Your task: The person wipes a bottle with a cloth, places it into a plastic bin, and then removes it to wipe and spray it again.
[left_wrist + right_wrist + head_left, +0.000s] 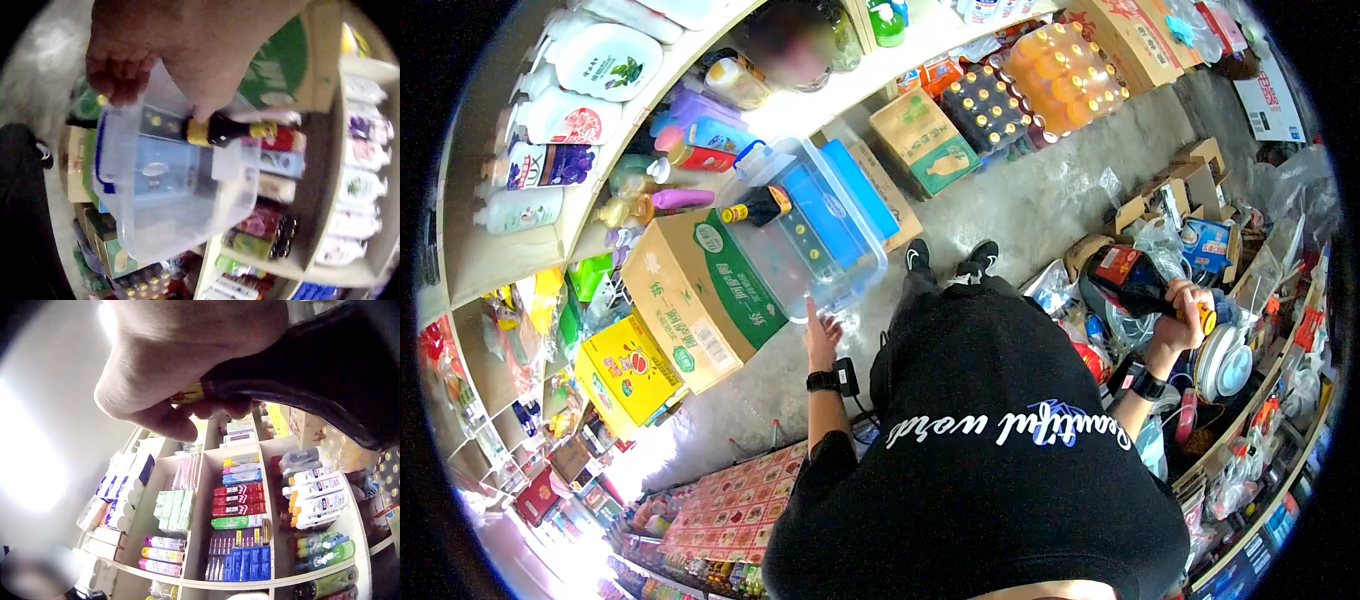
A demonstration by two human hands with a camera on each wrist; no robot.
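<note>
Left of centre, a carton [685,300] is standing beside a clear tub [840,287], a small dark bottle [768,206] overlapping its left side. Just below the tub, the left hand [824,337] is extending with released fingers. At right, a large dark bottle [1135,284] is slanting, the right hand [1187,322] grasping its neck.

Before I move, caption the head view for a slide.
Right hand grips a dark bottle; left hand near a clear bin.

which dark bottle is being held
The red-labelled bottle, gripped at its neck by the right hand; the dark bottle at the clear tub and the packed bottles are unheld.
</note>
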